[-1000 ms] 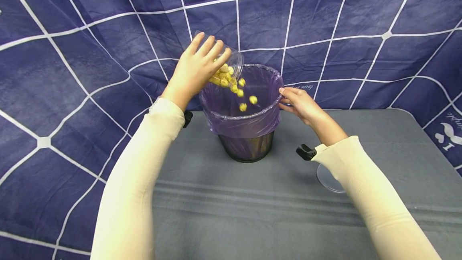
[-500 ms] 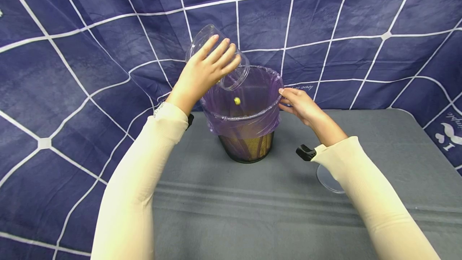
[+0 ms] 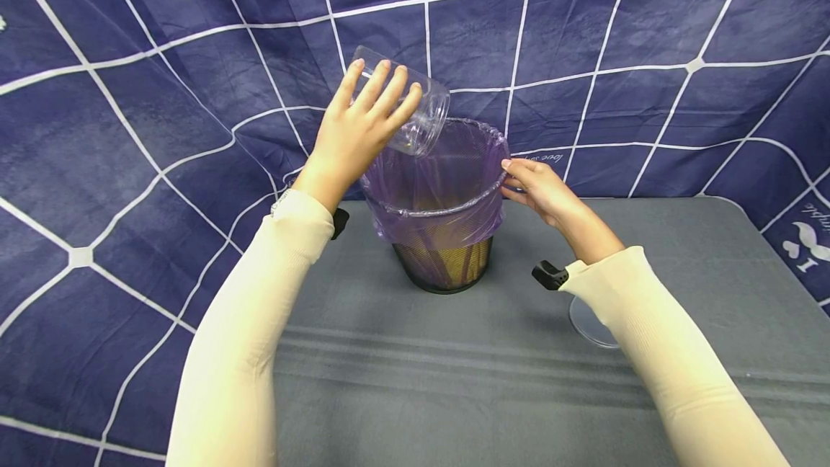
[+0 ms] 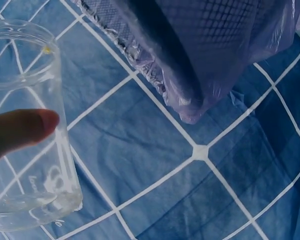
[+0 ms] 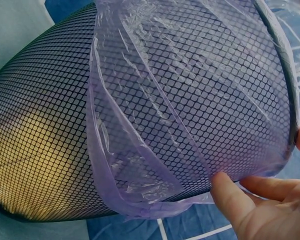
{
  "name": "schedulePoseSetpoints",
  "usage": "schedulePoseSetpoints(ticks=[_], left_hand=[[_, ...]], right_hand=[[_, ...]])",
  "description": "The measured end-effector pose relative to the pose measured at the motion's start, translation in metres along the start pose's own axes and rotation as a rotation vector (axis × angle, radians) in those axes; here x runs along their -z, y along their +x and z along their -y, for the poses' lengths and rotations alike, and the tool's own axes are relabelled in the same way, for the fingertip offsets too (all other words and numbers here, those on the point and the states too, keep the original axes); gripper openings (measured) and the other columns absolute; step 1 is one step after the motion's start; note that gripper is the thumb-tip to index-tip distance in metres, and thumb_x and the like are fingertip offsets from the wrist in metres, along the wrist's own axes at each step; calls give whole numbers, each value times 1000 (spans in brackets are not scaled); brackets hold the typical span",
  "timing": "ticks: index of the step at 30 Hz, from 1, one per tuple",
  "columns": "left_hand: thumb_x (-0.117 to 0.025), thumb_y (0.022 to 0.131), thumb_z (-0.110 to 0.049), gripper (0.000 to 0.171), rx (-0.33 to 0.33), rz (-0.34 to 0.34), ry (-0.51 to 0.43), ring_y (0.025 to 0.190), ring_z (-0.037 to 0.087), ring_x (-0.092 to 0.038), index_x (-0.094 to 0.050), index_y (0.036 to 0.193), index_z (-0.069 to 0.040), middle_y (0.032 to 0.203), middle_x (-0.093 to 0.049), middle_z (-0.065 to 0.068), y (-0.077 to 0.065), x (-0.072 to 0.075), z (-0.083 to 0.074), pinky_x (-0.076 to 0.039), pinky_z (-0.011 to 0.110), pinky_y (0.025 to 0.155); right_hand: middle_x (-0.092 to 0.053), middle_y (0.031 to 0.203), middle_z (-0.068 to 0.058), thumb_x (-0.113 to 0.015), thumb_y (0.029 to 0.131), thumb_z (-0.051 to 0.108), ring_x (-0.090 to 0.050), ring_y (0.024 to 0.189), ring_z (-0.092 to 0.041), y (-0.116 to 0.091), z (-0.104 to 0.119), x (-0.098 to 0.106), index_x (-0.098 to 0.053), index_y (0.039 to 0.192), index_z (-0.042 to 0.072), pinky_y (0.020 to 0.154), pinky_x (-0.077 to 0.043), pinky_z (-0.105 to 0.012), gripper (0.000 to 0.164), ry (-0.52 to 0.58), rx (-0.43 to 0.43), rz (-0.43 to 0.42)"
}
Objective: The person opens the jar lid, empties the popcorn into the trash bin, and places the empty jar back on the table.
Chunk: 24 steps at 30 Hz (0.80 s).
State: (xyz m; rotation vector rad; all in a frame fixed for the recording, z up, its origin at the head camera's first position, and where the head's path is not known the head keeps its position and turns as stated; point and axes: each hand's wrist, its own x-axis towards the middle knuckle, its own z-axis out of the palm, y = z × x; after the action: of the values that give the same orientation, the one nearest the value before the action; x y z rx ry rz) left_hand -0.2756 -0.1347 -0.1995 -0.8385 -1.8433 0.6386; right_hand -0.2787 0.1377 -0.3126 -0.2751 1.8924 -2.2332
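My left hand (image 3: 363, 125) grips a clear plastic jar (image 3: 433, 103), tipped with its mouth down over the bin's left side. The thumb lies across the jar's wall in the left wrist view, and a small yellow speck (image 4: 47, 49) sits near its rim. Below stands a black mesh wastebasket (image 3: 476, 265) lined with a purple bag (image 3: 441, 228) folded over the rim. At the rim's right side my right hand (image 3: 543, 189) holds the bin, thumb on top and fingers against the outside. Yellow contents (image 5: 42, 145) show through the lower mesh.
A clear round lid (image 3: 591, 326) lies on the grey table (image 3: 454, 388), partly hidden by the right forearm. Behind and to the left hangs a blue cloth (image 3: 583, 34) with white lines, close behind the bin.
Yellow balls poured from the jar into the bin, and the jar is now nearly bare. Yellow has appeared behind the lower mesh. The left hand tilted the jar; the right hand stayed.
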Motion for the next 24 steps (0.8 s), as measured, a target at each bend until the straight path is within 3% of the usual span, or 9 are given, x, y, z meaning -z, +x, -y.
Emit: schedulePoseSetpoints(ticks=[4, 5, 8, 11, 14, 19, 24], left_hand=[[-33, 92, 0, 36, 66, -19, -37, 119, 30, -37, -43, 126, -8, 127, -44, 12, -2, 0, -3, -21, 48, 102], [-42, 90, -4, 37, 87, -17, -52, 119, 30, -37, -43, 126, -8, 127, -44, 12, -2, 0, -4, -21, 48, 102], [-67, 76, -17, 60, 148, 12, -103, 120, 31, -35, -39, 129, -6, 130, -41, 14, -4, 3, -7, -20, 48, 102], [-81, 59, -29, 90, 208, 34, -167, 121, 32, -33, -34, 132, -3, 132, -38, 16, -4, 8, -10, -19, 48, 102], [-80, 60, -38, 93, 285, 4, -250, 119, 33, -35, -33, 131, 0, 131, -39, 17, -3, 12, -13, -22, 47, 101], [-78, 59, -47, 97, 434, -97, -468, 118, 31, -37, -33, 129, 2, 129, -41, 18, -2, 17, -16, -23, 37, 103], [-77, 57, -51, 101, 550, -125, -685, 121, 25, -35, -32, 129, 3, 128, -40, 17, -1, 25, -22, -23, 28, 103]], right_hand=[[-52, 107, -9, -47, 93, 21, -42, 112, -28, 0, 0, 1, -38, 119, -13, 95, -36, -32, 44, 1, -1, -4], [-52, 107, -9, -47, 93, 21, -42, 113, -29, 0, 0, 1, -39, 118, -13, 95, -36, -32, 43, 3, -1, -5], [-52, 108, -10, -47, 93, 22, -41, 113, -29, 0, -1, 1, -39, 118, -13, 95, -37, -31, 43, 7, -3, -5], [-52, 108, -10, -48, 93, 22, -42, 113, -30, 0, -1, 1, -40, 117, -12, 94, -38, -31, 43, 8, 1, -6], [-51, 109, -11, -48, 93, 22, -43, 113, -29, 1, -1, 1, -40, 118, -13, 94, -38, -31, 44, 2, 1, -5], [-51, 108, -10, -47, 93, 23, -45, 109, -26, 0, -1, 1, -40, 117, -12, 95, -37, -32, 42, -4, -2, 1], [-52, 106, -9, -48, 92, 22, -47, 106, -24, 1, -1, 1, -45, 110, -8, 94, -38, -32, 34, 11, 5, -7]])
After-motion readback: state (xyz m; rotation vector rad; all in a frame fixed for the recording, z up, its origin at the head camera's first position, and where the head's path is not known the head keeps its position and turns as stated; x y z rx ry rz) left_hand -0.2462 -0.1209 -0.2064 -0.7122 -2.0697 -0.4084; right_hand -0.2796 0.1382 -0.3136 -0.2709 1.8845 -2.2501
